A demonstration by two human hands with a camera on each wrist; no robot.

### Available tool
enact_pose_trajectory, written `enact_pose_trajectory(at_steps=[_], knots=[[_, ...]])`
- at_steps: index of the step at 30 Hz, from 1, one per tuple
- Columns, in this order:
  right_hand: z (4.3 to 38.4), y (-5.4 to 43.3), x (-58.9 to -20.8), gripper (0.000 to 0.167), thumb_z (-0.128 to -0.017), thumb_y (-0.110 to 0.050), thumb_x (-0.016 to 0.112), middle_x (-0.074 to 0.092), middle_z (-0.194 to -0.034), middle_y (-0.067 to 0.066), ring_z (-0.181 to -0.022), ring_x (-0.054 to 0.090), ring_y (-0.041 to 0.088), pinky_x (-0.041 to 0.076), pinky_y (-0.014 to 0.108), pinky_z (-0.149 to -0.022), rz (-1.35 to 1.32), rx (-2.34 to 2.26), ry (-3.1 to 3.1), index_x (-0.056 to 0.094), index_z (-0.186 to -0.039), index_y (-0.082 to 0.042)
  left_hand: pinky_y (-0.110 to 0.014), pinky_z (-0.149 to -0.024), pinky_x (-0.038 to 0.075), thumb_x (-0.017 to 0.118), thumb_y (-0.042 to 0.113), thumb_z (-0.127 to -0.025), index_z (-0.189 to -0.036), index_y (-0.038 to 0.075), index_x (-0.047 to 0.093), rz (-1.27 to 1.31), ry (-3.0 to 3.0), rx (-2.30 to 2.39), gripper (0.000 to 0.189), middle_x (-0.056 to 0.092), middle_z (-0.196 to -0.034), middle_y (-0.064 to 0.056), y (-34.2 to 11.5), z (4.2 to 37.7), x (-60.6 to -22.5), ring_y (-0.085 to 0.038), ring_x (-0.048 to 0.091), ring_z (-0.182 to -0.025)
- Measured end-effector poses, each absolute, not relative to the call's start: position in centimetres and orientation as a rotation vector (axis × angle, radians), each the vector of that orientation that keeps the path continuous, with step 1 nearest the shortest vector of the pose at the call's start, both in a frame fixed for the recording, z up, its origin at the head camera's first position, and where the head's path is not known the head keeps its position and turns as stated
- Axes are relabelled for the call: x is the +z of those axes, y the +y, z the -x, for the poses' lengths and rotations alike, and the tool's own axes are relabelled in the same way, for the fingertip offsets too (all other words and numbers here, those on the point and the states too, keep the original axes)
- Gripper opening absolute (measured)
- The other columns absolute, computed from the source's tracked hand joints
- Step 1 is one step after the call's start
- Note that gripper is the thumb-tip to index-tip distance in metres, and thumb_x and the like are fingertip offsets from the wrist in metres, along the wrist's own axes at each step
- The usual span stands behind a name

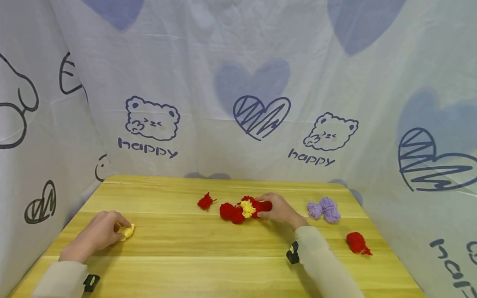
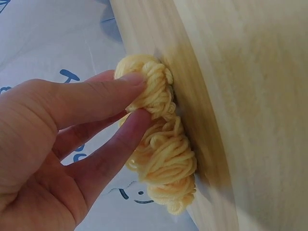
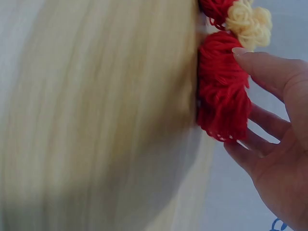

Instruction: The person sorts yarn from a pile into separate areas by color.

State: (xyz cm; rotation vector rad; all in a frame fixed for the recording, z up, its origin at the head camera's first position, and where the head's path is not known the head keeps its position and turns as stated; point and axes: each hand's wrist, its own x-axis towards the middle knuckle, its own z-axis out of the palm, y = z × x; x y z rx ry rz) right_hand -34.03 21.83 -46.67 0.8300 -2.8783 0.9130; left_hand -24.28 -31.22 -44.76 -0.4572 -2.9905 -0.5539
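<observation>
At the left of the table my left hand (image 1: 100,229) pinches a bundle of yellow yarn (image 1: 128,232) between thumb and fingers. The left wrist view shows the yellow yarn (image 2: 163,149) as a lumpy row of wound strands touching the wood, held at one end. Near the table's back my right hand (image 1: 279,210) holds a red yarn ball (image 3: 224,86), thumb on one side and fingers curled at the other. Beside it a small yellow yarn bundle (image 1: 247,209) rests against the red balls, with more red yarn balls (image 1: 232,212) to its left.
A small red yarn ball (image 1: 205,201) lies apart, left of the group. Purple yarn balls (image 1: 328,210) are at the back right, and another red yarn ball (image 1: 357,243) sits near the right edge. Printed cloth (image 1: 201,136) hangs around the wooden table (image 1: 186,265).
</observation>
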Motion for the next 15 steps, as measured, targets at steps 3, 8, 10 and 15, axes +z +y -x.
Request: enact_pose_trajectory(at_steps=[3, 8, 10, 15], knots=[[34.06, 21.41, -47.11, 0.045, -0.089, -0.013, 0.08, 0.069, -0.134, 0.018, -0.129, 0.061, 0.04, 0.045, 0.057, -0.113, -0.855, 0.908, -2.867, 0.069, -0.131, -0.004, -0.039, -0.069, 0.056, 0.087, -0.002, -0.071, -0.097, 0.006, 0.082, 0.461, -2.99, -0.556, 0.028, 0.078, -0.098, -0.012, -31.27, 24.3, -44.86, -0.017, 0.064, -0.079], [34.02, 21.03, -47.54, 0.044, -0.089, -0.009, 0.079, 0.07, -0.134, 0.016, -0.127, 0.064, 0.038, 0.048, 0.055, -0.112, -0.851, 0.936, -2.879, 0.07, -0.132, -0.006, -0.04, -0.07, 0.056, 0.087, -0.002, -0.071, -0.098, 0.007, 0.082, 0.451, -3.0, -0.56, 0.028, 0.078, -0.099, -0.012, -31.37, 24.4, -44.99, -0.018, 0.065, -0.08], [33.96, 20.97, -47.59, 0.044, -0.089, -0.008, 0.078, 0.07, -0.133, 0.016, -0.127, 0.064, 0.039, 0.048, 0.055, -0.111, -0.839, 0.944, -2.883, 0.07, -0.132, -0.006, -0.039, -0.069, 0.055, 0.087, -0.002, -0.071, -0.097, 0.007, 0.082, 0.45, -2.997, -0.558, 0.028, 0.078, -0.099, -0.012, -31.37, 24.43, -45.06, -0.017, 0.064, -0.08], [33.88, 20.83, -47.63, 0.044, -0.089, -0.008, 0.079, 0.069, -0.135, 0.018, -0.129, 0.062, 0.04, 0.046, 0.056, -0.113, -0.795, 0.951, -2.9, 0.071, -0.132, -0.008, -0.036, -0.068, 0.052, 0.087, -0.002, -0.071, -0.096, 0.007, 0.082, 0.456, -2.981, -0.555, 0.028, 0.078, -0.097, -0.011, -31.38, 24.44, -45.22, -0.016, 0.062, -0.078]])
